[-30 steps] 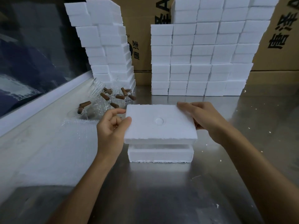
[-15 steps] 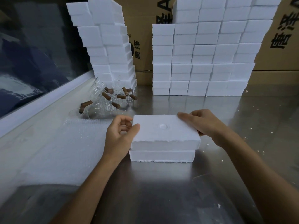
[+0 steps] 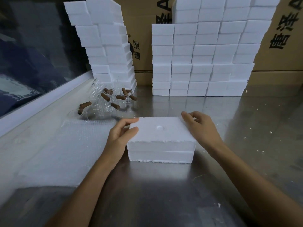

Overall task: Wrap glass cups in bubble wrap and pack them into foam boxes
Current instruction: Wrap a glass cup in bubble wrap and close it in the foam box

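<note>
Foam box (image 3: 161,155) is sitting closed at the centre of the steel table (image 3: 164,194), its lid (image 3: 161,130) lying flush on the base. Left hand (image 3: 118,138) is gripping the lid's left edge; right hand (image 3: 201,126) is gripping its right edge. Glass cups (image 3: 109,102) are lying behind the bubble wrap (image 3: 65,145), at left.
</note>
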### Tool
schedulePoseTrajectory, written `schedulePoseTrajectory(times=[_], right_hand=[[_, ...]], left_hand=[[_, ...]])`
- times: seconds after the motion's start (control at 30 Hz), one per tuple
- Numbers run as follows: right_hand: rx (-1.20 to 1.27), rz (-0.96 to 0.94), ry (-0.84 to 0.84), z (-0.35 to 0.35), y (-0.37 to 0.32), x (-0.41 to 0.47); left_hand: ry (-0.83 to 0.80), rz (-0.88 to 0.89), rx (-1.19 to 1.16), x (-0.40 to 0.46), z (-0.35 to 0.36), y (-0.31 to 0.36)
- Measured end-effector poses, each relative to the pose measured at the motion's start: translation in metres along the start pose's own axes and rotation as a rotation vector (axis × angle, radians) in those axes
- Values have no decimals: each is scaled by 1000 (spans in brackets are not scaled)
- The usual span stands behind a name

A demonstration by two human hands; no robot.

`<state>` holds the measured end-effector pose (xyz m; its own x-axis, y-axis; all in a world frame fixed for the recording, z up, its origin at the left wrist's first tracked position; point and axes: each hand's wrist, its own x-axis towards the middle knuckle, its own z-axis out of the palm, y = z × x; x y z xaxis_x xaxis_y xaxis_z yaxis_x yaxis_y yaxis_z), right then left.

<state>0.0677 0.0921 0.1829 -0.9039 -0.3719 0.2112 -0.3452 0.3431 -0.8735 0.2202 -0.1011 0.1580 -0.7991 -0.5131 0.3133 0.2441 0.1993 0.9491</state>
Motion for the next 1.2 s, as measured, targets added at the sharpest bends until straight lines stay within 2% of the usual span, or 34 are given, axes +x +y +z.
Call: schedulePoseTrajectory(times=[0.07,0.17,0.27,0.33,0.4,0.57,0.9,1.2], right_hand=[[49,-112,3,-3,8,-12],[79,-235,-197,-9,20,-26],[49,-244,-389,-16,23,-24],[-21,-243,-458,-18,23,-22],[-60,-270,-480,-16,25,-22],[22,-267,-480,-11,28,-21],[-22,-272,-546,-17,34,-11],[3,-255,-613,-25,38,-7]], left_hand=[[-100,-54,1,0,-5,0],[-191,-102,114,2,-14,1],[-253,-130,211,2,-19,3],[-251,-136,255,3,-20,3],[-236,-137,275,2,-19,4],[-194,-125,281,1,-19,5],[-282,-140,372,5,-21,3],[-303,-142,318,4,-22,-2]])
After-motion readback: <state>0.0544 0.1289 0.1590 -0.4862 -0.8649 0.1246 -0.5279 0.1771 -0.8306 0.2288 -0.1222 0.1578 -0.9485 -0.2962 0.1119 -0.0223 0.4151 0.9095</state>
